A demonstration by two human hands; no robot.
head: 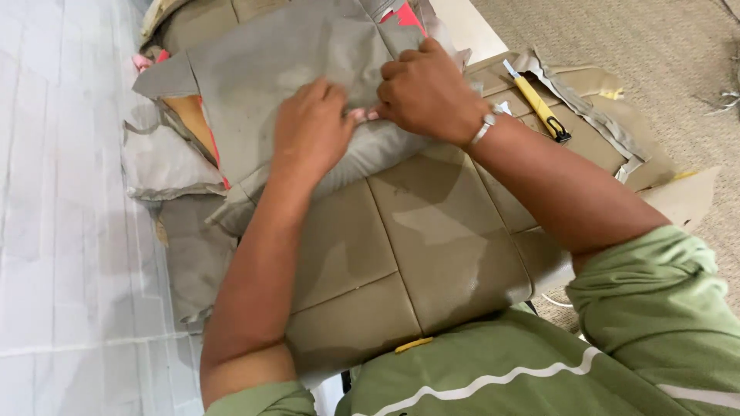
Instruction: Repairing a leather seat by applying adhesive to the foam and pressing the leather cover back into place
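The person leans over a tan cushion (pixel 401 254) with stitched panels; a grey cover (pixel 285 69) is drawn over its far end, loose and rumpled, with a red edge showing at its left side and at the top. Both hands meet at the cover's near edge, about the middle of the cushion's width; the left hand (pixel 312 127) lies curled on the fabric, fingers bent and pressing or pinching the hem; the right hand (pixel 424 88) is closed into a loose fist, knuckles up, gripping a fold of the same cover just beside the left. Pale fingertips show between the two hands, so the pinch looks tight; how much cloth each holds is hidden under the knuckles. A bangle (pixel 484 129) sits on the right wrist.

To the right, well apart from the hands, a yellow knife (pixel 537 100) lies on scraps of tan trim (pixel 593 115), blade end pointing away; more grey offcuts (pixel 166 166) lie to the left on a white floor (pixel 69 231).

Risks, as a judgement: the cover is bunched on the left, so a hard pull from both fists could drag it on crooked or strain a seam; the fabric might slip from the pinch if the grip is shallow; the knife lies close to the right forearm's path, and a careless sweep of the arm could catch it.
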